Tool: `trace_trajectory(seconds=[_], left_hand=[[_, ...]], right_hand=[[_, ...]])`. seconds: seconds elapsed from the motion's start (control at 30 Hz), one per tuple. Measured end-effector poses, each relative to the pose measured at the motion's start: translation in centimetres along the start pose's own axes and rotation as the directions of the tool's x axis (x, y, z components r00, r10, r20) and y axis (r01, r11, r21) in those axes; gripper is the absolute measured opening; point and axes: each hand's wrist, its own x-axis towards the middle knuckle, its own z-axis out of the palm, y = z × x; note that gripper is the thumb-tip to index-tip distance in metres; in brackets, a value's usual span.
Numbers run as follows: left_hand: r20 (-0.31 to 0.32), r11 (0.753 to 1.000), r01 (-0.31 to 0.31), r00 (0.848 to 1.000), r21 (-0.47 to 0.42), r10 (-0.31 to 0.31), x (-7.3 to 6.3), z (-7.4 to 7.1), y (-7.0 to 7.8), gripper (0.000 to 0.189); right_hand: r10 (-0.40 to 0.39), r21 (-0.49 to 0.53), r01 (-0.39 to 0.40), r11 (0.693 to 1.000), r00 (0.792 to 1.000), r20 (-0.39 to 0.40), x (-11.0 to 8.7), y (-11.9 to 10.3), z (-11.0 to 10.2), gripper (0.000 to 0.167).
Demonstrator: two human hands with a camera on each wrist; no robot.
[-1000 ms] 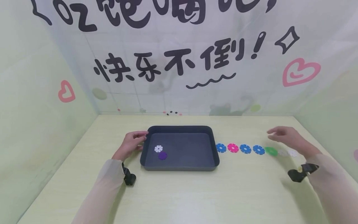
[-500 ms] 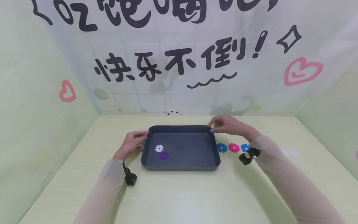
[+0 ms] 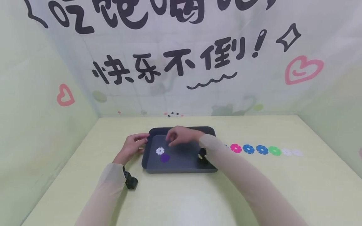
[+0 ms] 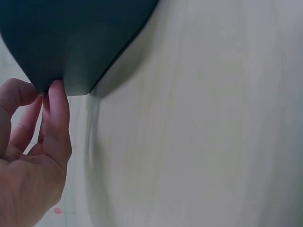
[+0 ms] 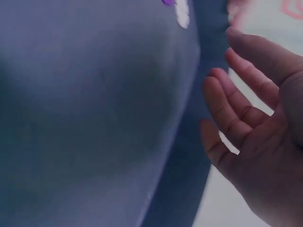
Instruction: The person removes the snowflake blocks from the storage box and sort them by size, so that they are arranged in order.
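A dark grey tray (image 3: 181,171) lies on the table in the head view. Inside it, toward the left, are a white snowflake disc (image 3: 160,151) and a purple snowflake disc (image 3: 165,158). My left hand (image 3: 131,147) is at the tray's left side; in the left wrist view its thumb and fingers pinch the tray's edge (image 4: 71,42). Over the tray, right of the white disc, hovers my right hand (image 3: 183,135). The right wrist view shows that hand (image 5: 260,109) with loosely bent, parted fingers and nothing between them. Its sleeve covers the tray's right part.
Right of the tray runs a row of snowflake discs on the table: a pink one (image 3: 236,148), blue ones (image 3: 248,149), a green one (image 3: 274,151) and pale ones (image 3: 287,152). The nearest blue disc is mostly behind the right sleeve. A printed cloth wall (image 3: 169,100) stands behind.
My right hand has swept left, from above the row's right end, past the tray's far right corner, to over the tray. My left hand stays at the tray's left side.
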Motion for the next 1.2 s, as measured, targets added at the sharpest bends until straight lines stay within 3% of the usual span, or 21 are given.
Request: trace_trajectory(seconds=[0.2, 0.57, 0.97, 1.2], left_hand=[[0.020, 1.000, -0.015, 1.000, 0.006, 0.014, 0.0, 0.1, 0.0, 0.038], [0.027, 1.000, -0.023, 0.999, 0.015, 0.023, 0.1, 0.3, 0.0, 0.037], [0.012, 1.000, -0.008, 1.000, 0.019, 0.008, 0.1, 0.1, 0.0, 0.037], [0.006, 1.000, -0.003, 1.000, 0.019, 0.003, 0.1, -0.2, -0.1, 0.038]], right_hand=[[0.047, -0.031, -0.046, 0.998, 0.998, 0.039, 2.1, -0.7, 1.6, 0.022], [0.136, -0.095, -0.133, 0.987, 0.990, 0.031, 3.4, -0.7, 3.0, 0.026], [0.119, -0.018, -0.118, 0.993, 0.991, 0.060, 3.5, -0.7, 2.7, 0.019], [0.076, 0.110, -0.077, 0.991, 0.997, 0.014, 2.8, -0.2, 1.6, 0.008]])
